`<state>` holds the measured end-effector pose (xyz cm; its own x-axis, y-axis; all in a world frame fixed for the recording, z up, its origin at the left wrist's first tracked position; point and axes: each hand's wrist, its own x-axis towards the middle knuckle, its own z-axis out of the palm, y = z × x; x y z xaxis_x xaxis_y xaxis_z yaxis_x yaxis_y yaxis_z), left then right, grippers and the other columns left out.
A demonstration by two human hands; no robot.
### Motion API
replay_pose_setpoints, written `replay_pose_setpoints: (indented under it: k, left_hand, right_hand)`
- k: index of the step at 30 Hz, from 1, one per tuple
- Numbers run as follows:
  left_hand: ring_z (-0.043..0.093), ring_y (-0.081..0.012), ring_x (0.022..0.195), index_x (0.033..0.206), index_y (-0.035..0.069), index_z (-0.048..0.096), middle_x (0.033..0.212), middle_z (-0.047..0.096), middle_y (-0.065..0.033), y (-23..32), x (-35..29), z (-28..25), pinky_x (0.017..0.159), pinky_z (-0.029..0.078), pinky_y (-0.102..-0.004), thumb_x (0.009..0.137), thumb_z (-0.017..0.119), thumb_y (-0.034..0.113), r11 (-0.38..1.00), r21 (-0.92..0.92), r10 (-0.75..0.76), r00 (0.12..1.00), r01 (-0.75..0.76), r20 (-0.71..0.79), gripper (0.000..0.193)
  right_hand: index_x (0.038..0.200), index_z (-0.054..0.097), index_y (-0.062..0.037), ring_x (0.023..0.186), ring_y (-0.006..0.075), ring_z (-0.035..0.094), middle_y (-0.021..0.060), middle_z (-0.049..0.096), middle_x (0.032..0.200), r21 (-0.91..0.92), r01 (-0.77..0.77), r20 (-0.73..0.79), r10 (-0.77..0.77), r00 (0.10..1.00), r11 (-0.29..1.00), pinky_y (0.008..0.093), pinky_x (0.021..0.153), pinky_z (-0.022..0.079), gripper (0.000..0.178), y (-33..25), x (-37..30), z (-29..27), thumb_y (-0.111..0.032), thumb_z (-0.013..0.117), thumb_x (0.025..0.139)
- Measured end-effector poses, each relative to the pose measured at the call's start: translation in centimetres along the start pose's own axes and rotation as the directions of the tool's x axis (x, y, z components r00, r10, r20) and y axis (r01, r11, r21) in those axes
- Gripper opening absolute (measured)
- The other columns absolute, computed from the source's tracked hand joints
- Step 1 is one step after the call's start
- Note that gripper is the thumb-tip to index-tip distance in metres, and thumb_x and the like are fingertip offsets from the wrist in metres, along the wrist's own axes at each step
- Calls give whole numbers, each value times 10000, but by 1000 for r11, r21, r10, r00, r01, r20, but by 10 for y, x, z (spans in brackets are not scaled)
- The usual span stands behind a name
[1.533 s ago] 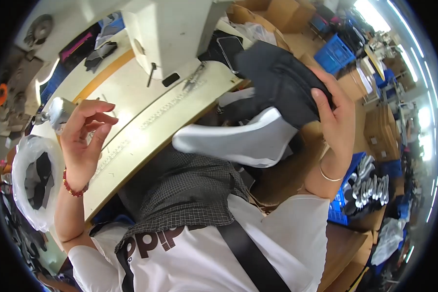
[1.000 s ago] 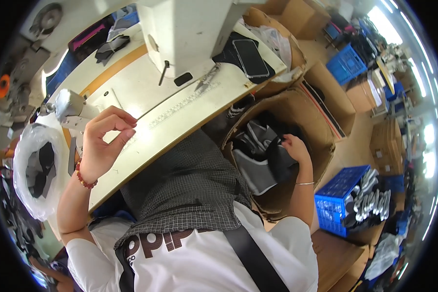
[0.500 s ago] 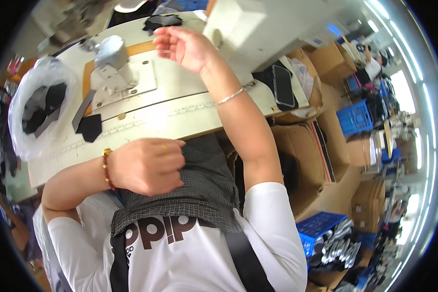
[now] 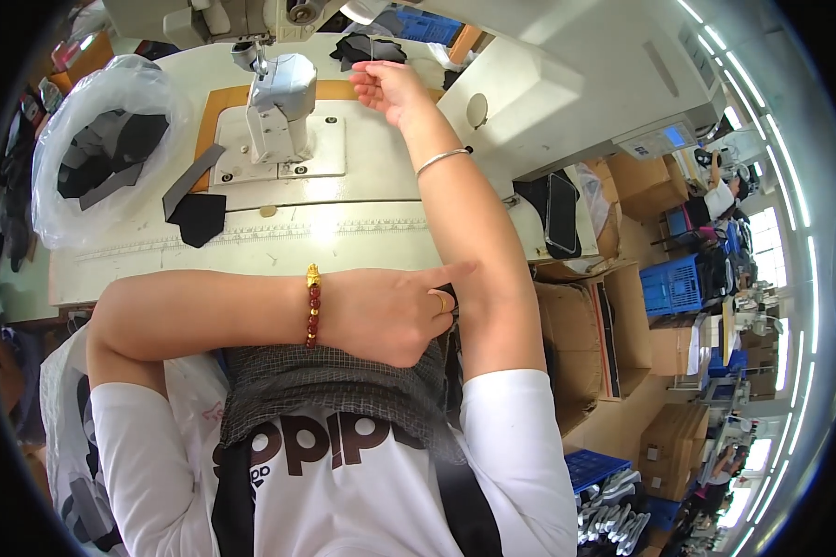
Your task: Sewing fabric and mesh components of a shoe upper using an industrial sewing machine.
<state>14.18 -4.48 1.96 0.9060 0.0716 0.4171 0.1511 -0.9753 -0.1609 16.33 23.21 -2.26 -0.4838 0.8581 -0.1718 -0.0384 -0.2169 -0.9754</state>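
My left hand (image 4: pixel 401 317), with a ring and a red beaded bracelet at its wrist, lies across in front of my body. Its index finger is stretched out and touches my right forearm near the inner elbow, while the other fingers curl under; I see nothing held in it. Reaching over the machine table, my right hand (image 4: pixel 387 91) has its fingers apart and loosely bent, with nothing visible in them. Just beyond it lies a bundle of black cut pieces (image 4: pixel 367 48). To its left stands the sewing machine's post (image 4: pixel 283 93), below the needle area (image 4: pixel 251 58).
Grey and black cut pieces (image 4: pixel 198 218) lie at the table's left, beside a clear plastic bag (image 4: pixel 51 200) of more pieces. A phone (image 4: pixel 560 213) rests at the table's right end. Cardboard boxes (image 4: pixel 571 348) and a blue crate (image 4: pixel 671 283) stand to the right.
My left hand has moved right, from before my waist onto my right forearm, and its index finger has straightened. My view has shifted, so more of the sewing machine shows.
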Motion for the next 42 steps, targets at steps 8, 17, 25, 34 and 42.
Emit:
replay_pose_setpoints:
  k: [8,17,25,34,42]
  left_hand:
    - [607,-220,700,573,48,665,668,533,-37,-8,2,6,1221,382,-588,595,637,173,1000,14,21,1000,-21,8,130]
    - [631,-222,808,633,66,695,744,597,-36,-18,-17,3,713,498,-330,702,685,191,998,47,-58,965,48,256,143]
    - [635,-211,892,732,83,675,869,598,-45,-22,-37,-2,741,539,-325,780,674,188,970,129,-242,882,207,403,116]
    - [553,-227,1152,786,71,671,1099,586,-67,-15,-72,-9,953,534,-332,826,659,180,844,261,-521,832,468,192,117]
    - [489,-339,1435,986,73,744,1367,617,-199,-7,-109,-41,1268,275,-596,846,693,133,812,282,-579,643,511,502,161]
  right_hand:
    - [1066,739,-62,792,172,702,79,763,936,-49,20,-22,-22,1000,999,334,711,577,195,-2,-4,6,-153,571,1025]
    - [1117,741,-61,869,171,703,67,759,991,-90,-3,-21,1,1000,996,337,811,577,207,-7,-8,-1,-158,570,1052]
    - [1133,731,-55,867,171,696,72,752,996,-105,-2,-8,1,1000,995,334,806,574,206,-8,-7,-7,-153,568,1054]
    - [1132,730,-51,796,125,695,47,760,972,-272,43,86,-20,996,961,298,739,564,216,5,-6,-11,-164,566,1050]
    - [1025,793,-82,857,256,773,142,796,995,-761,315,257,-181,949,567,397,793,595,217,37,-16,-26,-187,613,965]
